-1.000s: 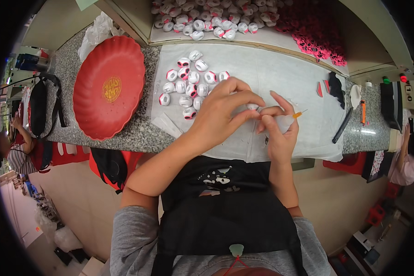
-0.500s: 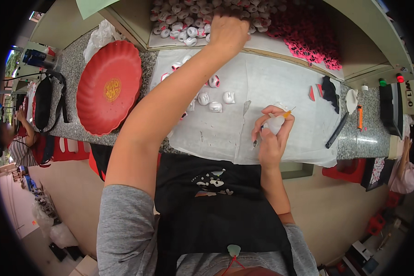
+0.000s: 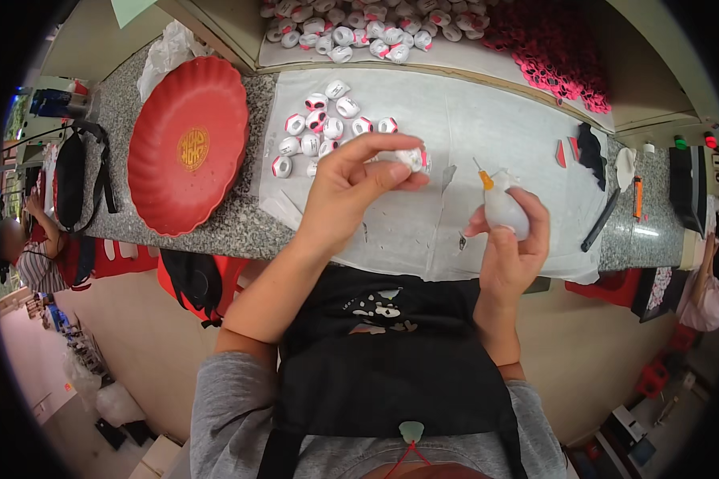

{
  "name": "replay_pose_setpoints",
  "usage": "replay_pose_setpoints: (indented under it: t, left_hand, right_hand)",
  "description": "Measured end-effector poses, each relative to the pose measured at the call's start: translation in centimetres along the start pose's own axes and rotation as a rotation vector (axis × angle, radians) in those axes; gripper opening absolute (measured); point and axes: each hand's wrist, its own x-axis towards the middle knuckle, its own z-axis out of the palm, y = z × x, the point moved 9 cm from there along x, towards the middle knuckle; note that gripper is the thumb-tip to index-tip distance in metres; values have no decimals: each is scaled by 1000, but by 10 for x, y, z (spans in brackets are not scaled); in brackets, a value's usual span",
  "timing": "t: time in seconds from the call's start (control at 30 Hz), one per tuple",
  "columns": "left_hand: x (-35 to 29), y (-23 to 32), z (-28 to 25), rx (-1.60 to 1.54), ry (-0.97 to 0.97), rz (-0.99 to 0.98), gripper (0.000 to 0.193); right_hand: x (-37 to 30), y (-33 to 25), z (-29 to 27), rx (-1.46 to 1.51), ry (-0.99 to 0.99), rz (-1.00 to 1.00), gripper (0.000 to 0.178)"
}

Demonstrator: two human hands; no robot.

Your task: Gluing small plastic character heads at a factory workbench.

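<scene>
My left hand [image 3: 355,188] pinches a small white rounded piece with a pink edge [image 3: 408,159] between thumb and fingers, over the middle of the paper sheet. To its right, my right hand [image 3: 516,247] grips a white squeeze bottle [image 3: 505,211], whose orange needle tip [image 3: 487,180] points up and to the left. Between the two hands lies a gap of bare sheet. Several similar white pieces [image 3: 333,128], some showing pink rims and dark openings, rest on the white paper sheet [image 3: 407,239] beyond and left of my left hand.
A heap of white pieces [image 3: 343,36] and a pile of pink rings [image 3: 563,72] fill the shelf behind. At left stands a red scalloped tray [image 3: 156,160]. A black tool [image 3: 601,219], an orange cutter [image 3: 637,197] and a black scrap [image 3: 589,156] lie at right.
My left hand has come back from the shelf heap to above the sheet, with a white piece in it. The right hand has turned the bottle, its needle now pointing up and left.
</scene>
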Motion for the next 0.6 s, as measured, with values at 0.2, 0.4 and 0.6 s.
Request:
replay_pose_setpoints:
  t: [0.2,0.4,0.6]
  left_hand:
    - [-14,-19,-19,-227,134,130,29]
    - [-17,-15,-19,-245,22,159,33]
    - [-29,7,-49,-292,280,459,35]
  right_hand:
    - [4,-19,-3,304,213,-53,30]
    - [-6,-45,20,-160,58,-356,35]
    - [-11,-48,29,-244,47,-420,35]
